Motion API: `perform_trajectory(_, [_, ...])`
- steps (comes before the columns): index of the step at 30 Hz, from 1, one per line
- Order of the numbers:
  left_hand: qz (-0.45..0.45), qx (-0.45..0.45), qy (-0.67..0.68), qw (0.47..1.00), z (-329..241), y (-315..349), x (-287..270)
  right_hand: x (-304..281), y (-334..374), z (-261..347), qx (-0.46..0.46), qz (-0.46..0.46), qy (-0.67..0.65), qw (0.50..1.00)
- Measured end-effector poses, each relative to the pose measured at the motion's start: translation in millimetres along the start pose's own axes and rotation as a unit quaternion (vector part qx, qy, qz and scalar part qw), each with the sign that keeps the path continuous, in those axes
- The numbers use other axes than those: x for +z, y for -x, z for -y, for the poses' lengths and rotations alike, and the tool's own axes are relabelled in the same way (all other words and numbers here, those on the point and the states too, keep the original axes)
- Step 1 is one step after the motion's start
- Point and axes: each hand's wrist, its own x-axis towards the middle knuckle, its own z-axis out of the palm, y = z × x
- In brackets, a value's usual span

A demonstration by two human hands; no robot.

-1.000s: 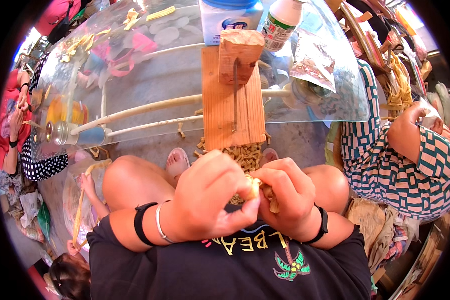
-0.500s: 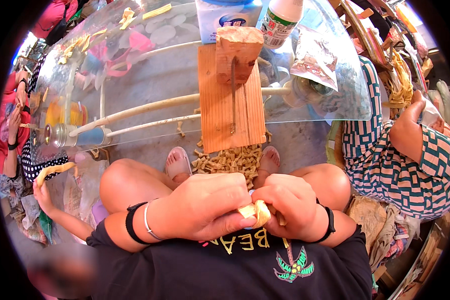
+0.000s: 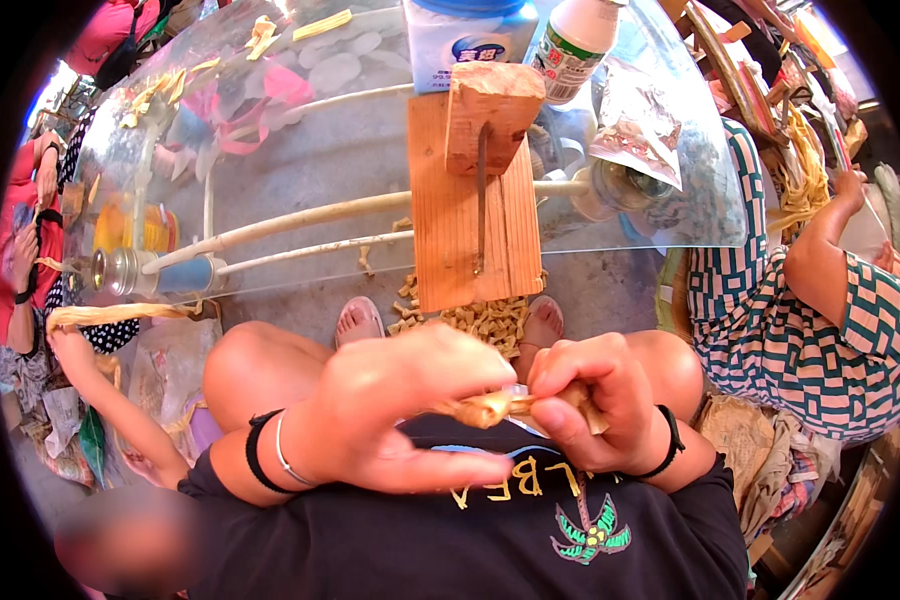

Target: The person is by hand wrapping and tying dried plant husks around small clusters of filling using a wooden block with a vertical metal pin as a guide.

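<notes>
My right hand is closed, pinching a yellowish-tan folded strip between thumb and fingers. The strip looks like dried husk or hide; I cannot tell which. A crumpled part of it shows beneath the right fingers. My left hand, slightly blurred, is open around the strip's other end, its thumb well apart from the fingers. Beyond my hands, a wooden board with an upright block and a thin metal blade or rod juts over the glass table's edge. Below it, many short tan knotted pieces lie between my feet.
The glass table holds a white-and-blue tub, a white bottle and a clear packet. At left another person's hand holds a long tan strip. A person in patterned clothing sits at right.
My left hand has loosened and spread its thumb away from the strip. The strip's looped end has turned. At left, the other person's long strip has straightened out.
</notes>
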Motion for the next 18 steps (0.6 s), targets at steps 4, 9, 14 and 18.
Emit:
perform_trajectory(4, [0.003,-0.036,-0.022,0.999,-5,2,1,-1,-12,1,-0.005,0.019,0.034,0.999])
perform_trajectory(9, [-0.047,-0.098,-0.010,0.994,3,2,-14,0,-22,-8,0.001,-0.076,-0.032,0.997])
perform_trajectory(14, [-0.146,-0.023,-0.074,0.986,27,-20,-13,1,-50,-18,0.025,-0.151,-0.023,0.988])
perform_trajectory(18, [-0.123,-0.171,-0.137,0.968,35,-26,-21,-6,-74,-32,-0.035,-0.133,0.242,0.960])
